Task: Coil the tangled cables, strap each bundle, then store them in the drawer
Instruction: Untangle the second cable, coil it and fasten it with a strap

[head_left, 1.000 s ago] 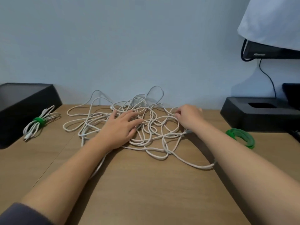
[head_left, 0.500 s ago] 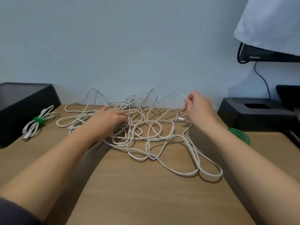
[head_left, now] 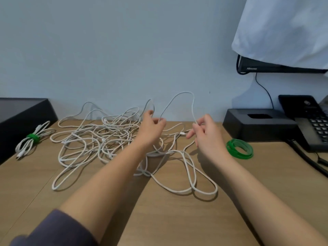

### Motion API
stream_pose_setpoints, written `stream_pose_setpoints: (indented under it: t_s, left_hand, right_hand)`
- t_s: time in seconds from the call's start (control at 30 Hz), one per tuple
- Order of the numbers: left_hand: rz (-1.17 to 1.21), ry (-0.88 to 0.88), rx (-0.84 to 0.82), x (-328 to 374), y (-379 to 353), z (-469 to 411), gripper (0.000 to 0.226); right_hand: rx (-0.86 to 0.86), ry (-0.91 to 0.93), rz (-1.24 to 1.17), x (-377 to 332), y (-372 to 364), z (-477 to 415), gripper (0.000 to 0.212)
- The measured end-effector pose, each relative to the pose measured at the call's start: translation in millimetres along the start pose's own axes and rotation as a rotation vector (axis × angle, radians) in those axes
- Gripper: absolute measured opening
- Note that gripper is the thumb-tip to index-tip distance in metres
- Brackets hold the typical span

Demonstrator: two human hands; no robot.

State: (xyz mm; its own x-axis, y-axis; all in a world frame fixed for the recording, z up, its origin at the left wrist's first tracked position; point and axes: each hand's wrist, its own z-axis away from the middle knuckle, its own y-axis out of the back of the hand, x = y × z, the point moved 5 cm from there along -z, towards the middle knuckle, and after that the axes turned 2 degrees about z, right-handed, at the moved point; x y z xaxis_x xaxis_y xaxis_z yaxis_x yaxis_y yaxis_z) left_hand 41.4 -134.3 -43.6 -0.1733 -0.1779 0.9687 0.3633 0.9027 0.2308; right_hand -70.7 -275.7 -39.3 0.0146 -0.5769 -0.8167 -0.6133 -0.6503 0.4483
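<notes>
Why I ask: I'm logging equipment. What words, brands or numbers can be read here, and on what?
"Hisense", faint, on the lower bezel of the black monitor.
Keypad of the desk phone: key markings too small to read.
Round mark on the phone's top: blurred, unreadable.
Nothing else bears text.

The left forearm (head_left: 113, 173) is covering the near middle of the tangle of white cables (head_left: 99, 139), hiding the crossings there. Left of the tangle, a black box (head_left: 21, 112) is running off the frame. Right of it, a white cloth (head_left: 284, 29) is draping most of a monitor (head_left: 266, 65), its lettering too small to read, and a telephone (head_left: 308, 121) is being cut off. Nearer than the tangle, a sleeve (head_left: 53, 229) is blurring.
</notes>
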Motion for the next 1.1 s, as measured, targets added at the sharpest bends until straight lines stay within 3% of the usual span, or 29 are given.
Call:
stream_pose_setpoints:
  t_s: [0.1, 0.2, 0.3, 0.5, 0.7, 0.9, 1.1]
  left_hand:
    - [0.225, -0.078, -0.058, 9.3, 0.4, -2.6, 0.015]
    - [0.290, -0.214, 0.015, 15.9, 18.4, -0.8, 0.025]
    - [0.111, -0.372, 0.113, 16.0, 40.4, 9.8, 0.023]
    - [-0.389, -0.668, 0.040, 8.2, 31.5, 56.7, 0.014]
    - [-0.605, -0.739, -0.050, -7.8, 27.7, 71.6, 0.023]
    - [-0.642, -0.850, -0.125, -4.5, 17.7, 82.1, 0.026]
    - [-0.574, -0.759, -0.212, -9.1, 9.5, 83.0, 0.028]
  right_hand:
    - [0.047, 0.004, -0.054, 2.8, 0.1, 3.1, 0.017]
    - [0.121, -0.032, -0.114, 3.4, 7.5, 4.8, 0.011]
    - [0.068, -0.118, -0.215, 6.4, 5.2, 8.9, 0.022]
    - [-0.169, -0.253, -0.655, -7.7, -25.0, 25.4, 0.033]
    - [-0.305, -0.327, -0.713, -4.5, -40.5, 34.2, 0.035]
    - [-0.362, -0.418, -0.895, -1.8, -48.4, 40.6, 0.029]
    - [-0.375, -0.292, -1.006, -12.3, -35.9, 38.6, 0.026]
